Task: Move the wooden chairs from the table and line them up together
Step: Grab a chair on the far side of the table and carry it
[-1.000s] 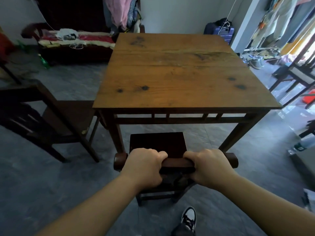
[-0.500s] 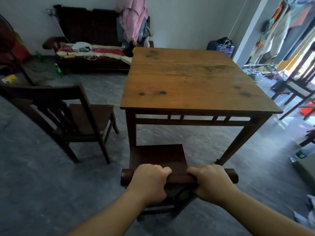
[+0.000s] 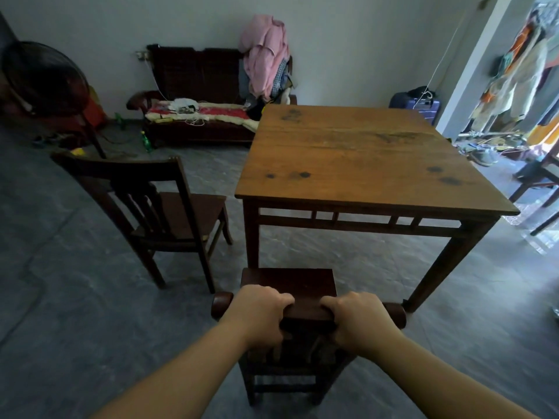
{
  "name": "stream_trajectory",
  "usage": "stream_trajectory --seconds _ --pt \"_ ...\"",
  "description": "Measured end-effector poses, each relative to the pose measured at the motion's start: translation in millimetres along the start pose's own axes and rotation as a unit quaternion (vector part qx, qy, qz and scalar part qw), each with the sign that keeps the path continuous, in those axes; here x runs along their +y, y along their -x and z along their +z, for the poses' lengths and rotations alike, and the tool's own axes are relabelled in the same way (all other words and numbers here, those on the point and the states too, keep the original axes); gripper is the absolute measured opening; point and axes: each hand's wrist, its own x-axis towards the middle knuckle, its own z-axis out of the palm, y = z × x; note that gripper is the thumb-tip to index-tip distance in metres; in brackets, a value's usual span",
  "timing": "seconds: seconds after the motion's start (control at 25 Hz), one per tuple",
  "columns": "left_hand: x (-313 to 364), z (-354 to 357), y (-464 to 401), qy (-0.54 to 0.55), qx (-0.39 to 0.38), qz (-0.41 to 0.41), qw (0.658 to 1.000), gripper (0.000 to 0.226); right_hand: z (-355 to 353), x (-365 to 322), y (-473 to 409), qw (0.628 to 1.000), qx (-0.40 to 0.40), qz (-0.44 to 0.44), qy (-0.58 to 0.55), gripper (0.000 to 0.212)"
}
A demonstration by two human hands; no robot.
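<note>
A dark wooden chair [image 3: 290,281] stands just in front of me, its seat out from under the near edge of the brown wooden table [image 3: 357,164]. My left hand [image 3: 257,316] and my right hand [image 3: 360,319] both grip its rounded top rail, side by side. A second dark wooden chair [image 3: 157,204] stands on the floor to the left of the table, its seat facing the table. At the far right edge a third dark chair [image 3: 538,182] shows only in part.
A dark wooden bench [image 3: 199,116] with bedding and a heap of clothes stands against the back wall. A floor fan [image 3: 45,83] is at the far left, green bottles [image 3: 146,141] on the floor near it. A blue suitcase [image 3: 416,105] and hanging clothes are at the right.
The held chair has come back away from the table, its seat now out from under the top. My view has shifted back and left, showing more of the left chair and the bench.
</note>
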Motion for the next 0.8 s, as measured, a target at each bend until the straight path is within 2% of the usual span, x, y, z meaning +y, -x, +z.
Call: stream_trajectory --seconds 0.2,0.6,0.8 --pt "4 1 2 0.001 -0.006 -0.005 1.000 0.027 3 -1 1 1.000 -0.002 0.001 -0.002 0.027" --pt "5 -9 -2 0.006 -0.066 -0.015 0.998 0.029 6 1 -2 1.000 0.002 0.008 -0.006 0.023" --pt "7 -5 0 0.018 -0.053 -0.044 0.997 0.033 13 3 -4 1.000 0.012 0.018 -0.003 0.026"
